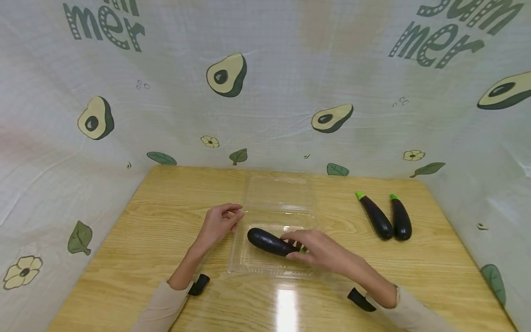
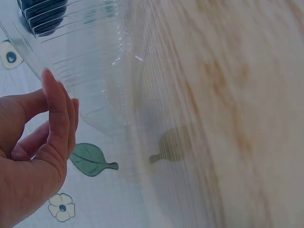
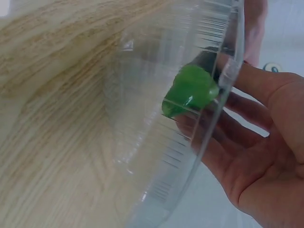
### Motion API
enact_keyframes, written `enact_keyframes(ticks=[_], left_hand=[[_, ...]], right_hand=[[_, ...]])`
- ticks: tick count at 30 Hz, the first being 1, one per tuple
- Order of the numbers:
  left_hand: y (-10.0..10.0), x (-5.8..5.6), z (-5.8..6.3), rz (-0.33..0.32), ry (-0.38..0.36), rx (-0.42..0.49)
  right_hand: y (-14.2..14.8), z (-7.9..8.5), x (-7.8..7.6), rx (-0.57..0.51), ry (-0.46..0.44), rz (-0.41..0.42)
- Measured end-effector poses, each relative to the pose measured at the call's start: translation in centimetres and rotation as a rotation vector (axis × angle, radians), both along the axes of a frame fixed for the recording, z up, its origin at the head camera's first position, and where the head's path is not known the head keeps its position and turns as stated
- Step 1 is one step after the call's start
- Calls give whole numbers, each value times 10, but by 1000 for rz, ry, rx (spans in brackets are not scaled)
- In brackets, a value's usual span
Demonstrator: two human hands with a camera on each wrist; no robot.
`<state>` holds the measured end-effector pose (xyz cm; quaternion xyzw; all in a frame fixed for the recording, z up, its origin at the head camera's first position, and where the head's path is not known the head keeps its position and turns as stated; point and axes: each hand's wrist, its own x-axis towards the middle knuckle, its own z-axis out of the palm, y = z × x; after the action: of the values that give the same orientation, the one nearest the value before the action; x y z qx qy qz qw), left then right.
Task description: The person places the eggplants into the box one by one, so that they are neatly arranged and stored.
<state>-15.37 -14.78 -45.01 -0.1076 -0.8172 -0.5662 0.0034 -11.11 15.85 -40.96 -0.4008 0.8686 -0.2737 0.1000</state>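
Note:
In the head view a clear plastic clamshell box (image 1: 236, 260) lies on the table with its lid (image 1: 279, 191) folded back flat. A dark, glossy eggplant (image 1: 267, 242) lies at a slant over its base, blunt end to the left. My right hand (image 1: 319, 249) grips the eggplant near its stem end, fingers and thumb on either side. Through the box wall, the right wrist view shows the green stem cap (image 3: 190, 90) beside those fingers. My left hand (image 1: 217, 223) is at the box's left side, holding nothing, fingertips (image 2: 47, 78) right at the rim in the left wrist view.
Two more eggplants, one nearer the box (image 1: 377, 219) and one farther right (image 1: 401, 219), lie close together on the wooden table (image 1: 166, 198). A white cloth (image 1: 274, 115) printed with avocados and leaves hangs behind and at both sides.

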Motion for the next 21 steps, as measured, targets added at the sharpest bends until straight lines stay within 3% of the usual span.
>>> enact_keyframes(ticks=[10,21], left_hand=[[1,0,2,11,-25,13],[2,0,3,19,-38,-5]], right_hand=[[-1,-12,1,38,-136,32],[0,-17,0,55,-185,83]])
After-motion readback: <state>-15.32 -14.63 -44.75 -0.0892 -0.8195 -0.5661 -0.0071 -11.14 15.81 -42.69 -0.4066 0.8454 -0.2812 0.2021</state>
